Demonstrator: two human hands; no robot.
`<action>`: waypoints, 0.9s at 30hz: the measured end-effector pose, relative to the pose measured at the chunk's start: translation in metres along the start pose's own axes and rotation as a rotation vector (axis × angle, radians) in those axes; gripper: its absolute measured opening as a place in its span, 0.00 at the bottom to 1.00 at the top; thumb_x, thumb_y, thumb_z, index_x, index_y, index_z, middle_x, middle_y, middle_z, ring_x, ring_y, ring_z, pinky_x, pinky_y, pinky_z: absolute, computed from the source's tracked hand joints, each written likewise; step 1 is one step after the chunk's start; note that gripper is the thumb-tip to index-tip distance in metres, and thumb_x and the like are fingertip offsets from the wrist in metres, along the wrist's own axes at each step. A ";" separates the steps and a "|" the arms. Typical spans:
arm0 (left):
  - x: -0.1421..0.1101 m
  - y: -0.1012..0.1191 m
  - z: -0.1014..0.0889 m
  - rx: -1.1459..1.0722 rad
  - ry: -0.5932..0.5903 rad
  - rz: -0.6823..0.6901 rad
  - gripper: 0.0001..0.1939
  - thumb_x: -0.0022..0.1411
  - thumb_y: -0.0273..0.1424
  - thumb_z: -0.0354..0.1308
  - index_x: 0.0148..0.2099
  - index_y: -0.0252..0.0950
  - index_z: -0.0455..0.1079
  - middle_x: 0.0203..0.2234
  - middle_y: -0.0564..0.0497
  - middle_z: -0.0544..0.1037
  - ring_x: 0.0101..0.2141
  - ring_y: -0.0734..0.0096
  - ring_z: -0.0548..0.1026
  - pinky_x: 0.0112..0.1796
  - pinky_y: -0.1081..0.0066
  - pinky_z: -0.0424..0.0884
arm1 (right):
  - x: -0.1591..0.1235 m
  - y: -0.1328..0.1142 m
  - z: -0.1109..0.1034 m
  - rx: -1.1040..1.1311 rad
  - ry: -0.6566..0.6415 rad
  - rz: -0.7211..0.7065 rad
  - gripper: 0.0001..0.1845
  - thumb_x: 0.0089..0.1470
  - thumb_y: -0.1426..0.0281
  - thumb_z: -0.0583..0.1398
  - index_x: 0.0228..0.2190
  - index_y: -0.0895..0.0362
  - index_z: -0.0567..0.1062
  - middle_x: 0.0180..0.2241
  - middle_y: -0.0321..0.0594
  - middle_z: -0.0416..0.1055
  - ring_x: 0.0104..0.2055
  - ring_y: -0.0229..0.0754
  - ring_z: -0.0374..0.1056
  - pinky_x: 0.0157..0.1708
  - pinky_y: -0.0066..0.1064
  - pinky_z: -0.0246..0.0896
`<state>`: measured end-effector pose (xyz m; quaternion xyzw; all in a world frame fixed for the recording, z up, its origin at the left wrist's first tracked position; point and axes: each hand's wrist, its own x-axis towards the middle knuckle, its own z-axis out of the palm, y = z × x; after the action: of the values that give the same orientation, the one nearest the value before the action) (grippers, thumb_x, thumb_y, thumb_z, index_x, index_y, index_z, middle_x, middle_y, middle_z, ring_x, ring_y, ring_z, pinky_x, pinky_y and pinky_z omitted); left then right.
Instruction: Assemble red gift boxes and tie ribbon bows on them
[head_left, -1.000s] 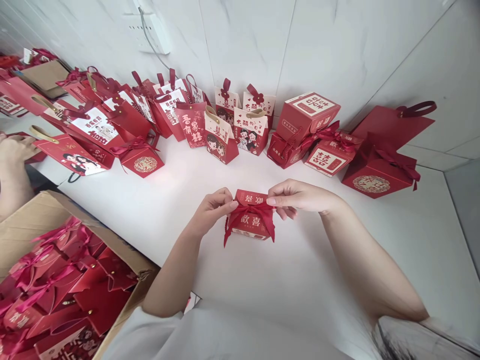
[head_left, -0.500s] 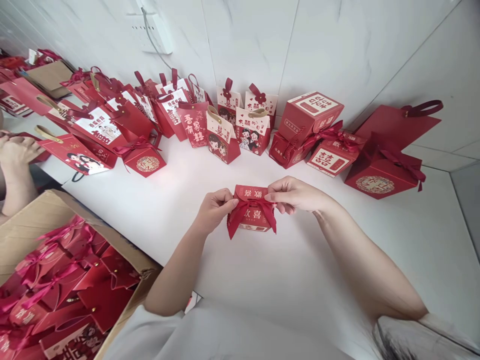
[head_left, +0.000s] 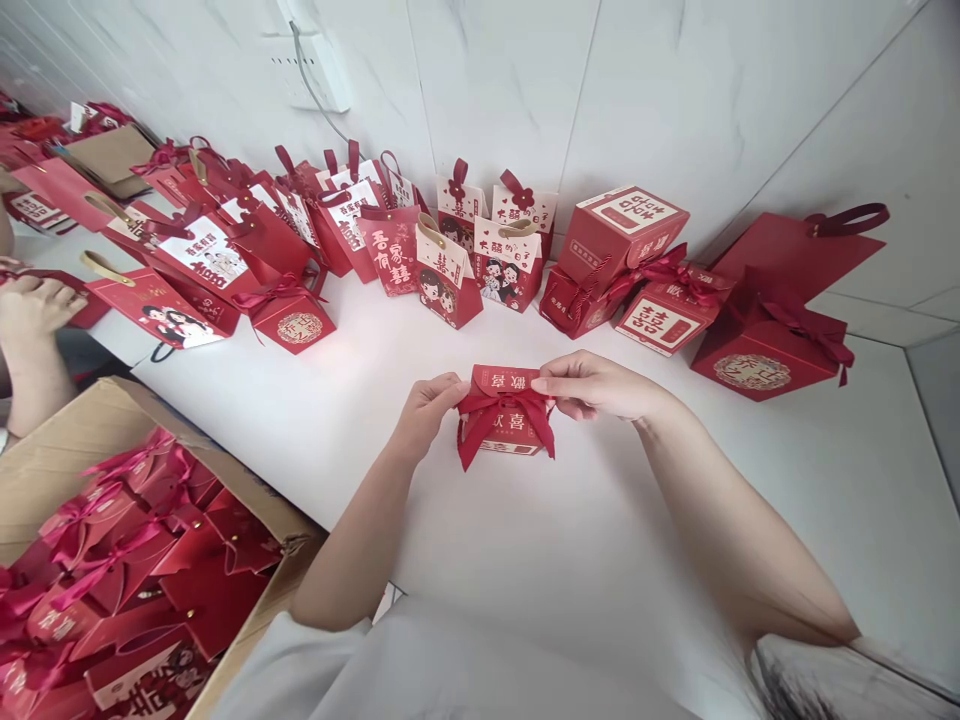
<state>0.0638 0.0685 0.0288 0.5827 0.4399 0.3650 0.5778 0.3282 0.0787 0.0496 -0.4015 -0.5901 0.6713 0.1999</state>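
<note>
A small red gift box (head_left: 504, 440) with pale Chinese characters sits on the white table in front of me. Across its top lies a dark red ribbon (head_left: 517, 403) tied in a bow, its ends hanging down the near side. My left hand (head_left: 433, 408) pinches the bow at the box's left, thumb on top. At the right side, my right hand (head_left: 589, 387) pinches the other part of the ribbon between thumb and fingers. Some of the fingertips are hidden behind the ribbon and box.
Red and white gift boxes (head_left: 448, 280) stand in a row along the tiled wall. Stacked boxes (head_left: 622, 235) are at the right. A cardboard carton (head_left: 217, 445) full of red boxes is at lower left. Another person's hand (head_left: 41, 305) rests at the far left.
Both hands have shifted slightly away from me with the box, and the bow's loops and tails look spread and straightened. The view has drifted a little to the left.
</note>
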 end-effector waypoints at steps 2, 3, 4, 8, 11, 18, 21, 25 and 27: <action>0.000 0.002 0.000 0.009 0.021 0.024 0.22 0.64 0.40 0.56 0.21 0.34 0.67 0.25 0.51 0.67 0.28 0.74 0.66 0.34 0.69 0.65 | -0.003 -0.002 -0.002 -0.033 0.004 -0.027 0.24 0.59 0.50 0.59 0.26 0.58 0.70 0.14 0.31 0.61 0.17 0.31 0.54 0.18 0.24 0.46; 0.001 0.002 0.000 0.011 0.035 0.031 0.22 0.64 0.40 0.56 0.21 0.34 0.68 0.25 0.51 0.67 0.28 0.74 0.66 0.34 0.69 0.65 | -0.005 -0.003 -0.003 -0.052 0.014 -0.042 0.25 0.59 0.49 0.58 0.25 0.58 0.69 0.15 0.31 0.62 0.17 0.31 0.55 0.19 0.24 0.47; 0.001 0.001 0.000 0.011 0.044 0.035 0.21 0.64 0.40 0.56 0.21 0.34 0.68 0.26 0.51 0.68 0.28 0.74 0.66 0.35 0.70 0.65 | -0.006 -0.004 -0.003 -0.067 0.024 -0.057 0.26 0.59 0.48 0.58 0.25 0.58 0.68 0.16 0.32 0.63 0.18 0.31 0.55 0.19 0.25 0.48; 0.003 -0.004 0.002 -0.036 0.058 0.025 0.19 0.62 0.41 0.59 0.24 0.34 0.70 0.29 0.51 0.68 0.30 0.74 0.66 0.36 0.70 0.65 | -0.006 -0.004 -0.004 -0.058 0.051 -0.084 0.25 0.60 0.49 0.58 0.26 0.58 0.67 0.22 0.34 0.68 0.19 0.30 0.57 0.21 0.25 0.50; 0.005 -0.008 0.004 -0.078 0.081 0.011 0.18 0.59 0.41 0.62 0.24 0.33 0.70 0.31 0.51 0.67 0.31 0.74 0.66 0.36 0.71 0.65 | -0.004 -0.002 -0.003 -0.030 0.092 -0.071 0.22 0.58 0.49 0.59 0.32 0.57 0.69 0.23 0.33 0.69 0.18 0.31 0.59 0.20 0.25 0.51; 0.004 -0.007 0.012 -0.118 0.182 -0.003 0.16 0.57 0.44 0.64 0.33 0.36 0.67 0.26 0.54 0.68 0.27 0.76 0.64 0.30 0.75 0.62 | -0.003 -0.006 0.008 -0.194 0.475 0.057 0.29 0.59 0.42 0.52 0.31 0.56 0.67 0.25 0.36 0.73 0.19 0.36 0.66 0.22 0.28 0.57; 0.003 -0.008 0.011 0.024 0.263 -0.072 0.26 0.62 0.52 0.55 0.24 0.35 0.63 0.19 0.54 0.64 0.23 0.76 0.60 0.27 0.73 0.58 | -0.007 -0.010 0.014 -0.376 0.452 0.106 0.33 0.59 0.40 0.50 0.23 0.57 0.67 0.21 0.38 0.72 0.20 0.38 0.68 0.27 0.30 0.60; -0.001 -0.008 0.009 0.152 0.199 -0.112 0.33 0.63 0.54 0.51 0.15 0.34 0.62 0.14 0.50 0.66 0.22 0.74 0.62 0.28 0.70 0.59 | -0.010 -0.015 0.021 -0.495 0.419 0.083 0.29 0.57 0.44 0.56 0.21 0.56 0.67 0.20 0.35 0.71 0.22 0.38 0.67 0.27 0.30 0.57; -0.003 -0.004 0.009 0.116 0.121 -0.122 0.31 0.62 0.52 0.55 0.17 0.34 0.65 0.15 0.51 0.69 0.22 0.75 0.64 0.28 0.71 0.61 | -0.010 -0.016 0.021 -0.473 0.390 0.052 0.28 0.58 0.46 0.56 0.22 0.56 0.67 0.19 0.34 0.70 0.22 0.37 0.66 0.26 0.29 0.57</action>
<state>0.0710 0.0623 0.0241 0.5643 0.5292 0.3376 0.5363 0.3143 0.0614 0.0673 -0.5730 -0.6701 0.4305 0.1930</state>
